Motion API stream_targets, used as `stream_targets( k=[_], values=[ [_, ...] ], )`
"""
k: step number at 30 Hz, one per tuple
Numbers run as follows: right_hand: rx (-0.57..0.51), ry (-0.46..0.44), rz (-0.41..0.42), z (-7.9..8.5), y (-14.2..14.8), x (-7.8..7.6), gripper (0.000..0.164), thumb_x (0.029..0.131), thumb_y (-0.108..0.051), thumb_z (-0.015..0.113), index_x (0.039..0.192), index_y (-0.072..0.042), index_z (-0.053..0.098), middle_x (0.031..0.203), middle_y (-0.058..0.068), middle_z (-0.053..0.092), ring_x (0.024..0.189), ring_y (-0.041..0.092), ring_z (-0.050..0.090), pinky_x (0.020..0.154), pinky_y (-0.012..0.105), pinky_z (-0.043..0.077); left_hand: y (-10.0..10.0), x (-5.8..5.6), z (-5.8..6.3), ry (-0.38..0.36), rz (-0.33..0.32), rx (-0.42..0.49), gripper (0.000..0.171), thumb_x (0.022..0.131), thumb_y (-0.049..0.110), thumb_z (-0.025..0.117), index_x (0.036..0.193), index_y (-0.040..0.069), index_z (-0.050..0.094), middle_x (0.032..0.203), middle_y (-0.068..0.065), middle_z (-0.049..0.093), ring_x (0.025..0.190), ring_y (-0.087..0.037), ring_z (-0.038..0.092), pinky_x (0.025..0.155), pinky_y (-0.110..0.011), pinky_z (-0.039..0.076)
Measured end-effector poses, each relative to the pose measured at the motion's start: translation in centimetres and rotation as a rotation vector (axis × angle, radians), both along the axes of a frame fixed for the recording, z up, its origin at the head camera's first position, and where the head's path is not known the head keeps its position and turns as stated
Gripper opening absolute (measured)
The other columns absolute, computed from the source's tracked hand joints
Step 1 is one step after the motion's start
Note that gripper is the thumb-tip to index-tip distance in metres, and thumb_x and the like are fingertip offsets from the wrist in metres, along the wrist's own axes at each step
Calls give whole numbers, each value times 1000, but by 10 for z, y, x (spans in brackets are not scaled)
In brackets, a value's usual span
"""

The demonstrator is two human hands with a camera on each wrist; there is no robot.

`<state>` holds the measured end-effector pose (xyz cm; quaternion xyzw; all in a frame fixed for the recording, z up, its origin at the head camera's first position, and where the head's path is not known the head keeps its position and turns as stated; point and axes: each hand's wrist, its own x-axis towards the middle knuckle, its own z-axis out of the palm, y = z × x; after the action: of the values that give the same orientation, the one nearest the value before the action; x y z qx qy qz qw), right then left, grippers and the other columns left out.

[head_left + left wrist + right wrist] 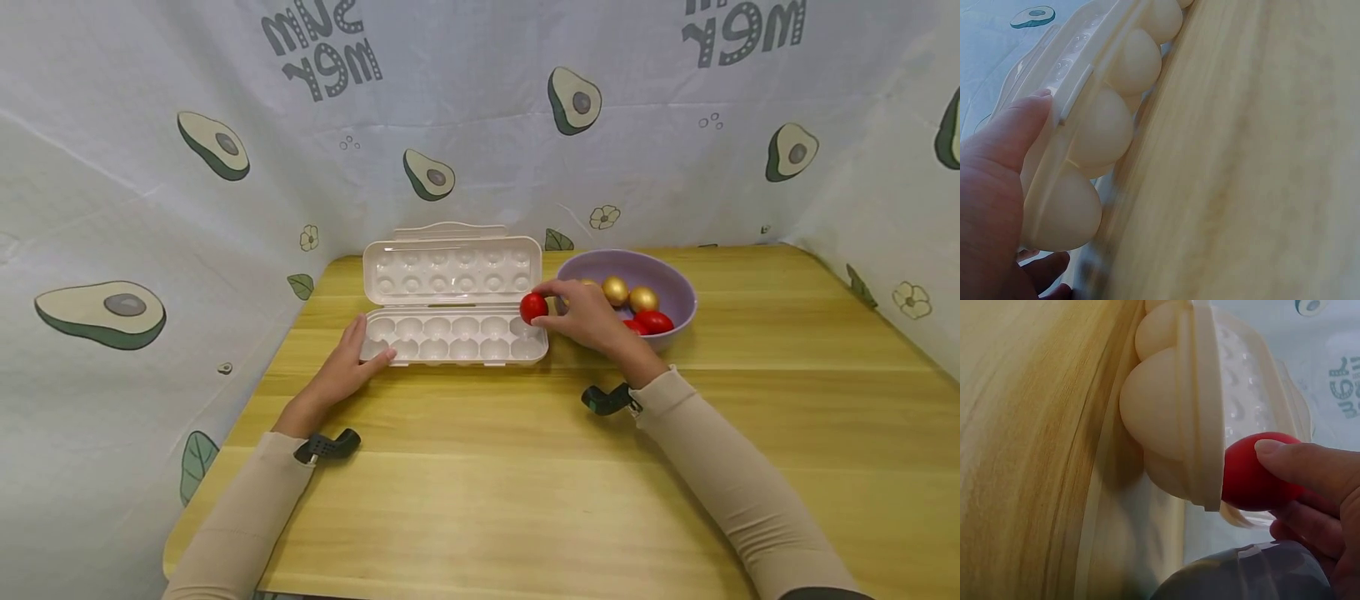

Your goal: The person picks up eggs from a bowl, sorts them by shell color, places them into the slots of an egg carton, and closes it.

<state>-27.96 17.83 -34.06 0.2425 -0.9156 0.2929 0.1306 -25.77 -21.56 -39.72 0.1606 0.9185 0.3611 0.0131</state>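
Note:
A clear plastic egg carton [450,352] lies with its lid [453,271] raised at the back. Its left end is held by my left hand [341,371], the thumb on the front rim and the fingers along the side; the left wrist view shows this thumb [1019,128] on the rim. Between thumb and fingertips, my right hand [588,317] pinches a red egg [533,308] at the carton's back right cup. In the right wrist view the red egg [1259,472] shows just beyond the carton's edge; its underside is hidden there.
Right of the carton stands a purple bowl [678,287] with gold eggs [643,300] and red eggs [654,322] in it, partly behind my right hand. A wooden table [480,483] carries everything. Behind it hangs a white avocado-print cloth [495,108].

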Motion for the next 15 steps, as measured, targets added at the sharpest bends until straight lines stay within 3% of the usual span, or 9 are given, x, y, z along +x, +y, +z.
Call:
stream_targets(
  k=[8,15],
  values=[
    [50,8,-2,-2,-1,-1,40,73,-26,76,108,-11,64,93,1,62,82,24,56,74,33,44,0,1,1,-2,0,1,90,86,54,49,145,12,-6,150,-10,-6,136,-22,-4,108,-46,5],
    [105,20,-14,-3,-2,2,41,73,-29,75,108,-12,63,97,2,62,93,24,52,82,37,40,0,1,1,0,5,-9,91,86,55,49,145,13,-6,150,-11,-6,136,-22,-4,108,-47,6]
  ],
)
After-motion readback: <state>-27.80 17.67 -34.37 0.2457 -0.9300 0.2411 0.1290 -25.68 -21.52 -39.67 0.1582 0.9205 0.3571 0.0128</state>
